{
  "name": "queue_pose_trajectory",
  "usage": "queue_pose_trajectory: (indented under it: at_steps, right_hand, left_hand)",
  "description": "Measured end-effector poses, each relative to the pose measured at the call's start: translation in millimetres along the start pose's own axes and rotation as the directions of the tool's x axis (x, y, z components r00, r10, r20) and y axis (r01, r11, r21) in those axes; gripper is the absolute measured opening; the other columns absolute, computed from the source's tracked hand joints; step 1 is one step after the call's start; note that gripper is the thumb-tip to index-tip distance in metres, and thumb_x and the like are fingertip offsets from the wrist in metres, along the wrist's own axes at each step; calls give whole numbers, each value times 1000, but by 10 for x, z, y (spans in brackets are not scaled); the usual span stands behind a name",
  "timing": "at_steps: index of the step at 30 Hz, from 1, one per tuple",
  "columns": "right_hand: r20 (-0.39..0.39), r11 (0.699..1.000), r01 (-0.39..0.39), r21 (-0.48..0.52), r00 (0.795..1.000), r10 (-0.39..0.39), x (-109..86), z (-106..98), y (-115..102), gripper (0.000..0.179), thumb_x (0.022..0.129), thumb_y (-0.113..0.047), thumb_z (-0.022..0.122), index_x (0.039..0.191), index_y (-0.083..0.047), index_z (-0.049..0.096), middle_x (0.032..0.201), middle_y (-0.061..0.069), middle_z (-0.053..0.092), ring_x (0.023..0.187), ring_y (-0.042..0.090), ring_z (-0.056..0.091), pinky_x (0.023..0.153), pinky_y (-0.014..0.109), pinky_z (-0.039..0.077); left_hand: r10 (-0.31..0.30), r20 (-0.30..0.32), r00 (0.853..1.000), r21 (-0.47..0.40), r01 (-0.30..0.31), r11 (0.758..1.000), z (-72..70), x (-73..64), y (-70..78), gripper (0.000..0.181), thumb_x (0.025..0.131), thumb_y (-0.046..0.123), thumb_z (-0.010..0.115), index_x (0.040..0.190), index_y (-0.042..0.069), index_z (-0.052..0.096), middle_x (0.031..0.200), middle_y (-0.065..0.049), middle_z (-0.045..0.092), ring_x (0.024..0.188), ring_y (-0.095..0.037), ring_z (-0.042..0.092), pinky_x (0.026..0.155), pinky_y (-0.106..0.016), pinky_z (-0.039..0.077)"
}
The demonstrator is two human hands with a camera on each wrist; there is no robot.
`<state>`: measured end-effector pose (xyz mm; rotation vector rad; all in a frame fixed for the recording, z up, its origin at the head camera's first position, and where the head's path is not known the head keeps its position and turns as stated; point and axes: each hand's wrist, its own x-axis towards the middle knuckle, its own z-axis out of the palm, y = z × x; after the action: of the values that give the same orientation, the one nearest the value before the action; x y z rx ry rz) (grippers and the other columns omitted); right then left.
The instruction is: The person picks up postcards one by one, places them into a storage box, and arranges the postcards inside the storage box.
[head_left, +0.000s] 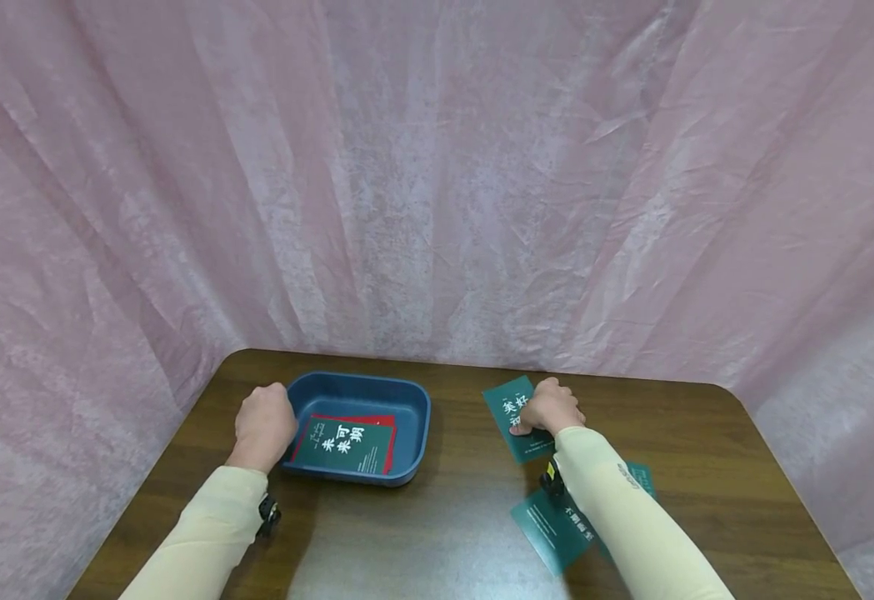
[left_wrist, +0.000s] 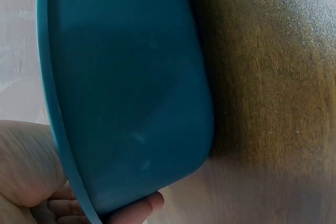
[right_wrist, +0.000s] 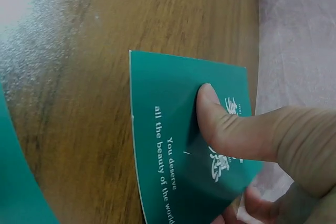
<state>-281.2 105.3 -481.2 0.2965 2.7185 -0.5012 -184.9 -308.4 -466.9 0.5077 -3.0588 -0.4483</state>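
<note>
My left hand (head_left: 264, 425) grips the left side of a blue plastic tray (head_left: 409, 433), with fingertips on its outer wall (left_wrist: 126, 77) in the left wrist view. Inside the tray a green card with white writing (head_left: 312, 446) lies over a red card (head_left: 390, 442). On the right, my right hand (head_left: 551, 407) pinches another green card (head_left: 506, 407). In the right wrist view its thumb (right_wrist: 212, 114) presses on the printed face, and the other fingers are partly hidden at the far edge of the card.
More green cards lie on the wooden table (head_left: 474, 500) under the right forearm: one card (head_left: 545, 529) in front, and another card (head_left: 641, 477) partly covered by the sleeve. A pink curtain (head_left: 437, 183) hangs behind the table's back edge.
</note>
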Motion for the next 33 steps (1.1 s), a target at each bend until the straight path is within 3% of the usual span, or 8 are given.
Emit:
queue_pose_trajectory:
  at_steps: [6, 11, 16, 21, 26, 33]
  right_hand:
    - [-41, 999, 49, -1, 998, -49, -7, 3, 17, 83, 52, -38, 90, 104, -2, 36, 92, 18, 55, 79, 30, 54, 61, 40, 45]
    - [-74, 996, 81, -34, 994, -83, 16, 17, 64, 77, 48, -42, 90, 101, -2, 51, 90, 15, 59, 78, 28, 54, 61, 40, 46]
    - [-103, 983, 182, -18, 978, -183, 66, 37, 150, 83, 50, -44, 89, 117, -8, 56, 99, 12, 63, 84, 28, 57, 68, 44, 47]
    - [-126, 950, 310, 38, 945, -303, 113, 54, 220, 75, 63, -41, 84, 127, -14, 54, 106, 8, 65, 90, 27, 59, 76, 45, 47]
    - [-191, 895, 438, 88, 889, -417, 117, 45, 182, 57, 79, -28, 74, 130, -12, 54, 122, 11, 62, 107, 31, 60, 88, 48, 47]
    - [-246, 829, 534, 164, 836, -490, 84, -3, 25, 46, 86, -20, 67, 130, -13, 54, 128, 8, 60, 106, 23, 62, 87, 42, 50]
  left_hand:
    - [4, 3, 1000, -2, -4, 1000, -1, 14, 6, 20, 83, 6, 56, 93, -10, 63, 80, -27, 65, 62, -32, 62, 43, -42, 47]
    - [8, 5, 1000, -1, -8, 1000, 8, 17, 12, 20, 84, 6, 56, 93, -10, 64, 80, -27, 65, 61, -31, 63, 43, -41, 47]
    - [9, 6, 1000, -8, -9, 1000, 14, 21, 23, 20, 84, 6, 55, 93, -10, 63, 79, -26, 65, 61, -30, 62, 42, -40, 46]
    - [10, 5, 1000, -7, -10, 1000, 11, 30, 25, 19, 83, 6, 57, 93, -9, 64, 79, -26, 65, 61, -30, 62, 42, -40, 46]
    - [15, -4, 1000, -8, -15, 1000, 4, 40, 30, 19, 83, 6, 56, 92, -10, 64, 79, -26, 65, 61, -31, 62, 42, -41, 47]
    - [8, 0, 1000, -7, -8, 1000, 20, 41, 23, 20, 83, 6, 58, 93, -10, 64, 80, -27, 65, 62, -31, 62, 44, -42, 48]
